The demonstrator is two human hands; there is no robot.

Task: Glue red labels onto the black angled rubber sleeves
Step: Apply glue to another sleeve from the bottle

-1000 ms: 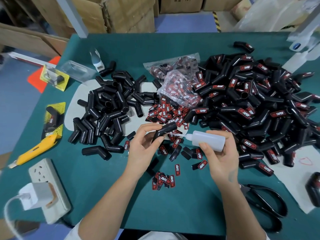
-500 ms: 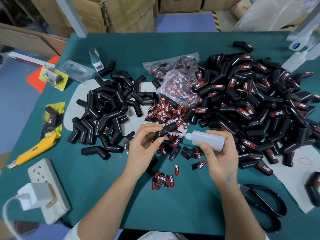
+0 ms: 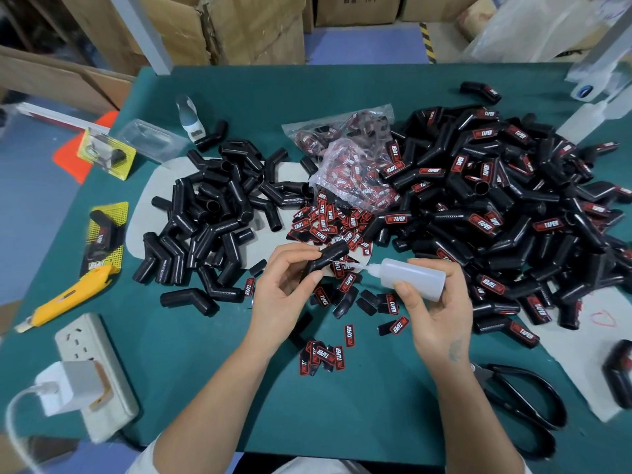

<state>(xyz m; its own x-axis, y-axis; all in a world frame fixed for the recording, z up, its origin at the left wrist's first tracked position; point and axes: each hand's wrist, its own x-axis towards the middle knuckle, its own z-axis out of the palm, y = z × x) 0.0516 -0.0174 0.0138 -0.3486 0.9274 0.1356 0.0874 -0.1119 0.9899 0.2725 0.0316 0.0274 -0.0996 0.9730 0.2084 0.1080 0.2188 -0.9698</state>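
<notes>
Left hand: your left hand (image 3: pixel 284 292) pinches one black sleeve (image 3: pixel 326 258) between thumb and fingertips, above the table, just in front of the loose labels.
Right hand: your right hand (image 3: pixel 434 309) is curled round the glue bottle (image 3: pixel 412 277), thumb on its side; the thin nozzle points left and reaches the sleeve.
Step in hand: I judge you are putting glue on the sleeve before the label goes on.
How to do it well: keep the sleeve steady and turn its flat side up. Squeeze the bottle softly, because a big drop will run over the rubber. Whether glue is already out, I cannot tell.
Next label: red labels (image 3: pixel 349 335) lie just below your hands, and more are in the small heap (image 3: pixel 325 220) behind them. Take one that lies face up.
Plain sleeves: the pile without labels (image 3: pixel 212 213) is on your left.
Finished sleeves: the labelled pile (image 3: pixel 496 206) is on your right; put the ready one there.
Table: the green table (image 3: pixel 205 354) also holds scissors (image 3: pixel 526 401) near your right arm; mind them.
</notes>
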